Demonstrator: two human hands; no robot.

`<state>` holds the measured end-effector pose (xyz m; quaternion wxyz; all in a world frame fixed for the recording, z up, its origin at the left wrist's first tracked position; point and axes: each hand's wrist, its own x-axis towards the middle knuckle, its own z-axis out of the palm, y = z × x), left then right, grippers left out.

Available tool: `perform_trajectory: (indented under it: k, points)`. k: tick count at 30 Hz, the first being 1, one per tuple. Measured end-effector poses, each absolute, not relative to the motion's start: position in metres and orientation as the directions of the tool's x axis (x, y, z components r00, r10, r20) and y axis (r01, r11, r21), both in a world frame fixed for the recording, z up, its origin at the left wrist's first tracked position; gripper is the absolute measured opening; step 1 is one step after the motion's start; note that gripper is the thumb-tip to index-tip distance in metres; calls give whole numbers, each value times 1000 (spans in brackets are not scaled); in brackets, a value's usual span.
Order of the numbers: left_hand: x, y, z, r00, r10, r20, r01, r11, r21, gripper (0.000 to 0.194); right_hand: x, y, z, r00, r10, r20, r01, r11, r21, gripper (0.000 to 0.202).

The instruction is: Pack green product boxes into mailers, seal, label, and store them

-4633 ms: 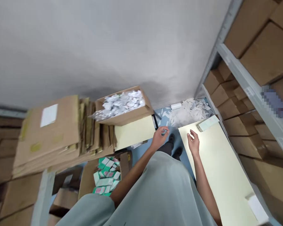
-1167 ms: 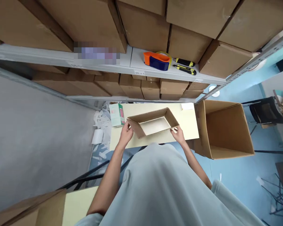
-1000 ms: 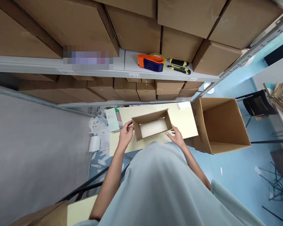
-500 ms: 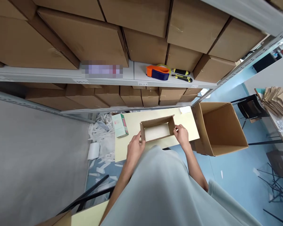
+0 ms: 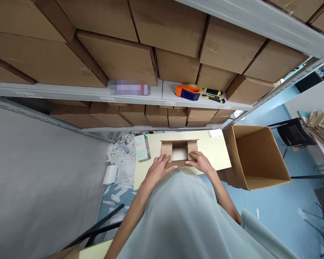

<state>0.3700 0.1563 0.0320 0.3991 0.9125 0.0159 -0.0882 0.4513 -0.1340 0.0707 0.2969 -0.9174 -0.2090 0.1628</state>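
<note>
A small brown cardboard box (image 5: 166,147) lies on the pale yellow table in front of me, its top partly open. Both short end flaps are folded inward, and a pale bottom shows between them. My left hand (image 5: 158,169) rests with outstretched fingers on the left flap, its thumb spread along the near edge. On the opposite side, my right hand (image 5: 201,164) lies on the right flap, fingers extended and thumb towards the near edge. Left of the box stands a light green and white carton (image 5: 142,148).
A large open cardboard box (image 5: 259,154) stands right of the table (image 5: 213,153). Shelving (image 5: 140,100) full of brown boxes rises ahead, holding an orange and blue tape dispenser (image 5: 188,92) and yellow-black cutters (image 5: 214,95). White scraps (image 5: 121,158) lie at left.
The box's two end flaps have come inward over the opening. My hands have moved from gripping the box's ends to lying on those flaps. The view has shifted slightly.
</note>
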Motion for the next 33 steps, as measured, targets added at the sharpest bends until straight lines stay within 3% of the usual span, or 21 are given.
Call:
perform_trajectory:
  k: [4, 9, 12, 16, 19, 24, 26, 30, 33]
  points:
    - [368, 163, 26, 989, -11, -145, 112, -580, 807, 74, 454, -144, 74, 812, 534, -236, 265, -698, -666, 75]
    - [382, 172, 19, 980, 116, -165, 201, -525, 827, 82, 467, -139, 74, 868, 434, -242, 169, -715, -678, 56]
    - [396, 171, 17, 981, 166, -104, 182, -576, 797, 104, 477, -127, 68, 934, 325, -148, 171, -771, -613, 50]
    - [414, 168, 19, 976, 217, 18, 126, -632, 765, 123, 489, -115, 55, 987, 156, 27, 147, -841, -521, 75]
    - [421, 170, 18, 991, 127, 46, 46, -635, 771, 108, 494, -119, 52, 980, 192, 46, 186, -823, -537, 80]
    - [411, 177, 4, 990, 127, 61, 33, -635, 772, 39, 489, -138, 50, 964, 264, -22, 218, -838, -500, 28]
    - [405, 177, -4, 987, 153, 49, 55, -606, 794, 30, 483, -141, 46, 963, 262, -66, 191, -832, -520, 26]
    - [412, 173, -16, 959, 285, -2, 140, -464, 875, 68, 473, -133, 34, 977, 202, -65, 125, -796, -593, 30]
    - [437, 172, -24, 936, 342, -86, 216, -363, 906, 94, 475, -120, 25, 987, 143, -71, 79, -821, -565, 32]
